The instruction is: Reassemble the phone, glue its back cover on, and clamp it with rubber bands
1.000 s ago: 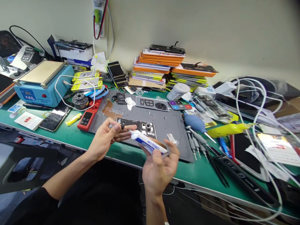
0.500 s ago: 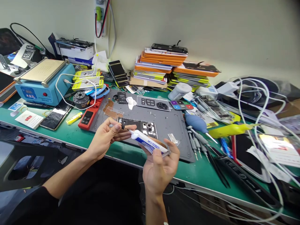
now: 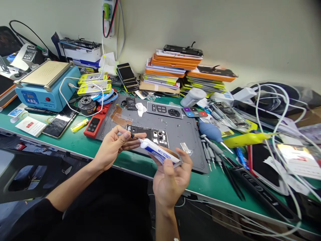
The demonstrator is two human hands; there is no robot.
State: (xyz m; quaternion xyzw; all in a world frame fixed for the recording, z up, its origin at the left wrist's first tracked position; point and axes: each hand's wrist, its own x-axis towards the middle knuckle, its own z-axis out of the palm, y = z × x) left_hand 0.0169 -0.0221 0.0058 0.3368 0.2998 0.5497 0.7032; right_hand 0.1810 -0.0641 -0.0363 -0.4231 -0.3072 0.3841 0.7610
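My right hand (image 3: pixel 173 177) is wrapped round a white-and-blue squeeze tube (image 3: pixel 158 152), tilted with its narrow nozzle up towards the left. At that nozzle, my left hand (image 3: pixel 112 144) pinches a small dark cap-like piece (image 3: pixel 131 135) between thumb and fingers. Whether piece and nozzle touch is too fine to tell. Just behind both hands, an opened phone (image 3: pixel 147 133) lies on a grey work mat (image 3: pixel 175 129), its inner parts and camera lenses showing. The tube and hands hide part of it. Further back on the mat rests a grey phone back cover (image 3: pixel 164 109).
A blue heating machine (image 3: pixel 50 90) and a red device (image 3: pixel 96 122) stand left. Stacked boxes (image 3: pixel 173 65) line the wall. Screwdrivers (image 3: pixel 209 150), a blue blower bulb (image 3: pixel 210 130), black tweezers (image 3: pixel 233 182) and loose white cables (image 3: pixel 283 117) crowd the right.
The view has shifted very slightly. Both hands, the tube and the small dark piece hold nearly the same positions.
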